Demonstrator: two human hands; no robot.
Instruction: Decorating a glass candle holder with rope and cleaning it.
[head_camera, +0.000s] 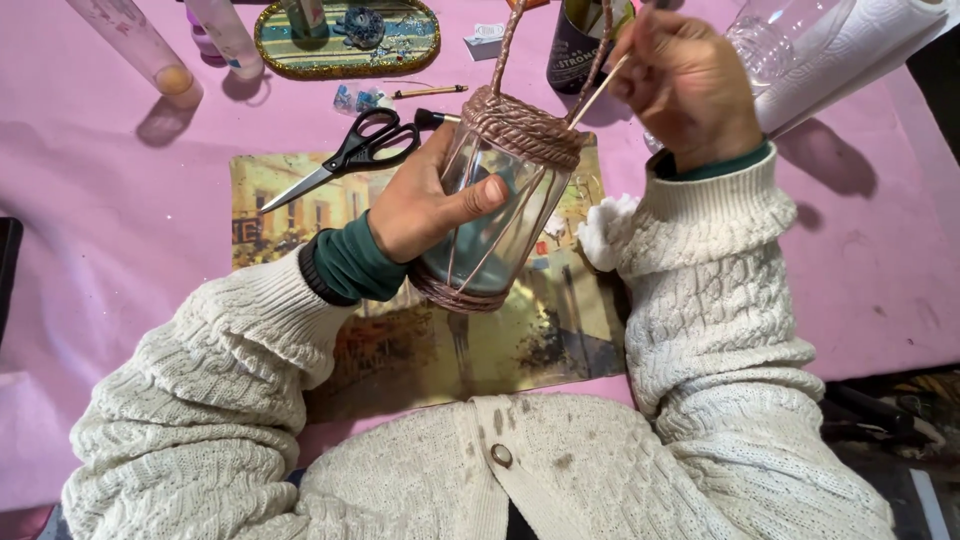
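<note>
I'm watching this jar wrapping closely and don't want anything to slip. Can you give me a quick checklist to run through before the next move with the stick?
1. Left hand grips the glass jar firmly: ok, fingers wrap its side.
2. Right hand holds the thin stick: ok.
3. Stick tip at the cord band: ok, near the rim.
4. Jar over the picture mat: ok.
5. Scissors away from both hands: ok, lying on the mat's corner.
6. Glue on the stick tip: cannot tell.
</note>
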